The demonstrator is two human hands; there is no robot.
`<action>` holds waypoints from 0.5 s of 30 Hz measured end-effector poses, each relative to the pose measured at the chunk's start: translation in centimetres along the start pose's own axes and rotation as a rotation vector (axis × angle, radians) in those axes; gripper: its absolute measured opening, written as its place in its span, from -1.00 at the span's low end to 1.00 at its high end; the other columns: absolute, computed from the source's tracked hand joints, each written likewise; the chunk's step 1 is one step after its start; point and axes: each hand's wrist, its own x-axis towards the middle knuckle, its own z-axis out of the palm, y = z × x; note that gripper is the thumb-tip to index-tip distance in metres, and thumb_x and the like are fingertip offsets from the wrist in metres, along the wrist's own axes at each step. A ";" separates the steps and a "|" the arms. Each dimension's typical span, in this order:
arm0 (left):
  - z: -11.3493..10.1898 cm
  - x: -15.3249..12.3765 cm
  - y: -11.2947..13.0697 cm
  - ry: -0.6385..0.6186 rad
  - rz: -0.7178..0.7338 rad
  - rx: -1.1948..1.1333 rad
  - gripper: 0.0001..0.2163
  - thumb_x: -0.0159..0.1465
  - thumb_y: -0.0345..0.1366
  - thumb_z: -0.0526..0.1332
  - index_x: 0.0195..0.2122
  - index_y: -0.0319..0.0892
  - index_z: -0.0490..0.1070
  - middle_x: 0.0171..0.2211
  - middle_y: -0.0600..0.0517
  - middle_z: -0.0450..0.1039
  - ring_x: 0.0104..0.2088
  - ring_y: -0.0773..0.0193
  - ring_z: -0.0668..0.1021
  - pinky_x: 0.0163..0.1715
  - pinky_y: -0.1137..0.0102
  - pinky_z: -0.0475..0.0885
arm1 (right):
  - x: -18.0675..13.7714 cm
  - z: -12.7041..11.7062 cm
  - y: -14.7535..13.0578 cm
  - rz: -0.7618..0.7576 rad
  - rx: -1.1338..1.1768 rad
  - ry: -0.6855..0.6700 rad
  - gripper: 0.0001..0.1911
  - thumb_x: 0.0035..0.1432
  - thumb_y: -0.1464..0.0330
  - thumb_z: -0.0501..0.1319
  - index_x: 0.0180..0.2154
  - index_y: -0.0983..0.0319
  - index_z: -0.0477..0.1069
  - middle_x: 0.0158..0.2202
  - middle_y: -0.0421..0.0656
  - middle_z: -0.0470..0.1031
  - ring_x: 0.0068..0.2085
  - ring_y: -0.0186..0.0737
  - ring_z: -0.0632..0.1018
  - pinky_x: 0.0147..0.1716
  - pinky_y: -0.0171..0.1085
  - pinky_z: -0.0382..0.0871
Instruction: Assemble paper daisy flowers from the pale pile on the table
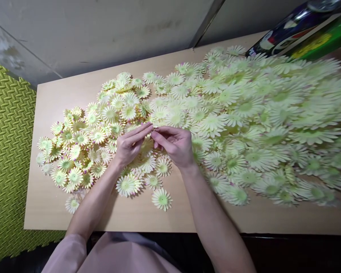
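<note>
My left hand [130,146] and my right hand [176,146] meet at their fingertips over the pile, near the middle of the table. The left fingers lie straight and pressed together with the thumb beneath. My right thumb and index finger are closed in a pinch against them. Whatever is between the fingertips is too small and covered to make out. Pale yellow-green artificial flower heads [81,138] with pink-tipped petals lie beneath and left of the hands. One single flower head [161,200] lies apart near the front, between my forearms.
A much larger heap of flower heads [252,157], partly blurred, covers the right side of the wooden table [49,204]. A dark bottle [290,28] and a green package [326,40] are at the back right. A grey wall [108,34] stands behind; a yellow-green foam mat [8,151] is left.
</note>
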 end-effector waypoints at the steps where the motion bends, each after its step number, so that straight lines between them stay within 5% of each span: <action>1: 0.0 0.0 0.0 0.000 0.002 0.001 -0.66 0.35 -0.41 0.14 0.10 0.01 0.47 0.14 0.03 0.49 0.10 0.28 0.57 0.17 0.31 0.50 | 0.0 0.0 -0.1 -0.005 0.002 -0.005 -0.85 0.01 0.27 0.44 -0.36 0.18 0.60 -0.60 -0.25 0.51 -0.62 -0.36 0.48 -0.62 -0.34 0.41; 15: 0.1 -0.2 -0.2 0.014 0.106 0.122 -0.62 0.35 -0.45 0.14 0.16 -0.03 0.42 0.14 0.00 0.49 0.11 0.28 0.56 0.16 0.34 0.51 | -0.1 -0.1 -0.1 0.043 0.023 -0.004 -0.83 -0.01 0.27 0.46 -0.35 0.19 0.63 -0.56 -0.23 0.56 -0.59 -0.35 0.52 -0.59 -0.36 0.48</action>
